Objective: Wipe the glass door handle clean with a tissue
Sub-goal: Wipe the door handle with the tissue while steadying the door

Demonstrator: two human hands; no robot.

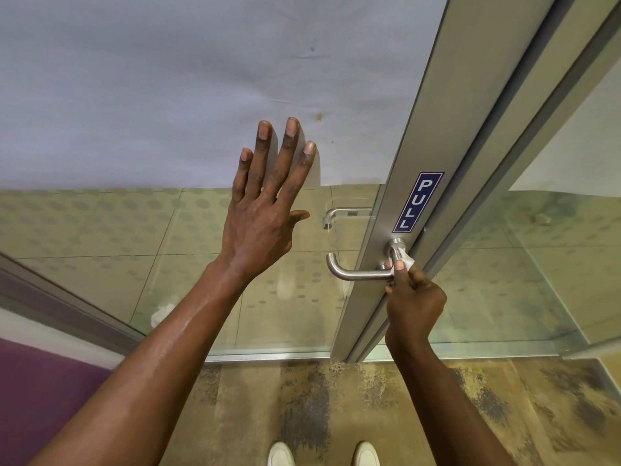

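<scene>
A brushed steel lever handle [353,273] sticks out to the left from the metal stile [400,169] of the glass door. My right hand [415,301] pinches a small white tissue [406,260] against the handle's neck, right below its round base. My left hand [265,203] is flat on the glass pane with fingers spread, to the left of the handle, holding nothing.
A blue PULL sticker [418,201] sits on the stile above the handle. A second handle [342,215] shows through the glass on the far side. The upper pane is frosted white. My white shoes [322,454] stand on mottled brown carpet by the door.
</scene>
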